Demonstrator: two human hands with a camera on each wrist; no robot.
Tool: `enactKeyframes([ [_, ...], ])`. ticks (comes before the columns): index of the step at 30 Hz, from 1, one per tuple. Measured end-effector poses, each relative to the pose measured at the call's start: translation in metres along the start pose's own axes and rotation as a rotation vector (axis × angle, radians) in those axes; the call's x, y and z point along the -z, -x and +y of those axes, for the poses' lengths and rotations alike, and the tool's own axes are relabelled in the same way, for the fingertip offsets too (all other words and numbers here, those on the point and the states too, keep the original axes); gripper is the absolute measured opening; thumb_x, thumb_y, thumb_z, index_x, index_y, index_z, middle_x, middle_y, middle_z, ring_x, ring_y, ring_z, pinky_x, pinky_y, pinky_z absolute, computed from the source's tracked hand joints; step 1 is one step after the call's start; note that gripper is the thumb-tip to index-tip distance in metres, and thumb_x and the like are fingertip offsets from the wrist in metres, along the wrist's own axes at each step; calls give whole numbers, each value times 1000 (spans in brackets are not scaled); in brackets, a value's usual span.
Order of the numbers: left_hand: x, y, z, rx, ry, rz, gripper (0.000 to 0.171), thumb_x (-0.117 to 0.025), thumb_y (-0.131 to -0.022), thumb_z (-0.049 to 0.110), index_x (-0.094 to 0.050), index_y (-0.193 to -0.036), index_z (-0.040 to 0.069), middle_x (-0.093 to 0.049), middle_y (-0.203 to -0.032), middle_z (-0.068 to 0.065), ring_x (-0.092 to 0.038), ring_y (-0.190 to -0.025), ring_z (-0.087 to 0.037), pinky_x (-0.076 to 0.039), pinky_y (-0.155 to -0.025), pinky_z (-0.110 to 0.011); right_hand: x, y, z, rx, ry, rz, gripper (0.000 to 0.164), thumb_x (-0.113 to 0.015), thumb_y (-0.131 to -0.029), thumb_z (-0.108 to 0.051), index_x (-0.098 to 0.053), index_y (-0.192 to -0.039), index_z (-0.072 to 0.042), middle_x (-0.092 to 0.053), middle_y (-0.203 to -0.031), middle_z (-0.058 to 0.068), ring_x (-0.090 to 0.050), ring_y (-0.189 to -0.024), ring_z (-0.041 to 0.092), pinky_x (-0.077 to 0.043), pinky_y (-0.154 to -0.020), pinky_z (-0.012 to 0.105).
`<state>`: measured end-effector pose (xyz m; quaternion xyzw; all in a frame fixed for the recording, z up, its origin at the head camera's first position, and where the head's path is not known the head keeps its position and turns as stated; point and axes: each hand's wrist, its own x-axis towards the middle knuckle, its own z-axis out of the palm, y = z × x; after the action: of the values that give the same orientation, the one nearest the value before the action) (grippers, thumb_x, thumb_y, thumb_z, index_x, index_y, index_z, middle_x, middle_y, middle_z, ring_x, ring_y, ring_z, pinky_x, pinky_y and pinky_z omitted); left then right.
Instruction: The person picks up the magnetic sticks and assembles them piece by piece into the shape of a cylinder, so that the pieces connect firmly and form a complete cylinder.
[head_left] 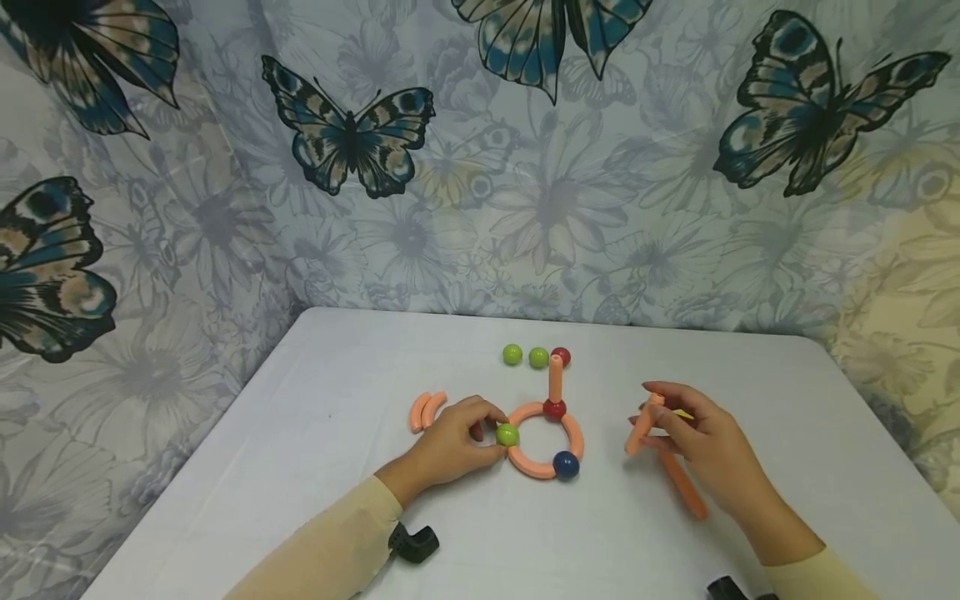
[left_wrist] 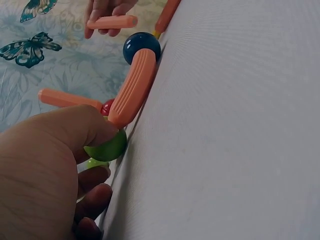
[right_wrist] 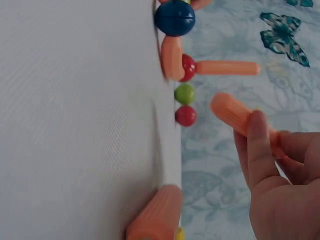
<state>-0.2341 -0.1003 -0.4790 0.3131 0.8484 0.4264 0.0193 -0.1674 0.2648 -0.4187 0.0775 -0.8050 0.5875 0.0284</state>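
A ring of curved orange sticks (head_left: 532, 468) lies on the table, joined by a green ball (head_left: 507, 435), a red ball (head_left: 554, 409) and a blue ball (head_left: 566, 465). A straight orange stick (head_left: 556, 379) stands upright from the red ball. My left hand (head_left: 459, 437) pinches the green ball between thumb and fingers at the ring's left side; the thumb covers part of it in the left wrist view. To the right of the ring, my right hand (head_left: 701, 433) holds another orange stick (right_wrist: 232, 112) above the table, pinched between thumb and fingers.
Two loose curved orange sticks (head_left: 427, 412) lie beside the left hand. Behind the ring are two green balls (head_left: 525, 356) and a red ball (head_left: 565, 356). Under the right hand lies an orange stick (head_left: 684, 487), with something yellow (head_left: 682, 414) partly hidden there. Butterfly-patterned cloth (head_left: 480, 250) hangs behind.
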Motion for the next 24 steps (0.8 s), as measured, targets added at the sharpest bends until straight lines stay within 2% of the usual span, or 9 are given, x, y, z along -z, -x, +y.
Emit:
enactKeyframes([
  [2,0,1,-1,0,0,-3,31,-86,-95,17,-75,-123,25,-65,-111,15,-61,-90,-13,-54,-77,-30,-6,-3,-2,-28,-26,-17,47,-59,-115,-14,-49,-157,4,-56,-136,29,-74,-111,11,-61,-89,35],
  [5,0,1,-1,-12,-3,-3,30,-85,-97,18,-76,-125,23,-66,-112,14,-60,-91,-13,-53,-78,-30,-12,-7,-6,-38,-3,-38,52,-66,-110,-5,-48,-158,3,-56,-139,27,-72,-116,16,-60,-91,33],
  [9,0,0,-1,-33,-12,3,27,-84,-100,24,-76,-126,22,-66,-111,13,-59,-89,-14,-52,-79,-30,-22,-12,-15,-20,112,-28,53,-75,-105,-8,-56,-153,1,-66,-135,19,-69,-123,29,-57,-91,24],
  [12,0,-1,-2,-31,-21,7,26,-84,-100,27,-76,-125,24,-66,-111,14,-59,-89,-12,-52,-79,-30,-32,-14,-23,1,153,-27,46,-79,-103,-12,-64,-145,-1,-72,-128,15,-70,-120,31,-56,-89,21],
  [17,-1,-1,-3,-21,-8,17,23,-86,-99,27,-77,-120,25,-67,-109,15,-59,-88,-12,-51,-76,-29,-52,-21,-28,91,100,-89,37,-79,-102,-9,-70,-138,-5,-71,-123,11,-71,-109,29,-61,-83,30],
  [20,-1,-1,-3,-11,-6,24,22,-86,-98,28,-77,-118,25,-67,-107,14,-59,-87,-12,-51,-74,-29,-65,-26,-29,136,93,-109,36,-79,-102,-9,-71,-136,-5,-71,-120,9,-71,-106,28,-61,-83,31],
  [24,-2,0,-1,8,-26,35,22,-88,-96,34,-77,-113,25,-67,-105,13,-58,-86,-12,-50,-73,-29,-82,-32,-30,131,88,-117,32,-80,-102,-12,-72,-132,-5,-72,-117,6,-70,-102,27,-60,-79,30],
])
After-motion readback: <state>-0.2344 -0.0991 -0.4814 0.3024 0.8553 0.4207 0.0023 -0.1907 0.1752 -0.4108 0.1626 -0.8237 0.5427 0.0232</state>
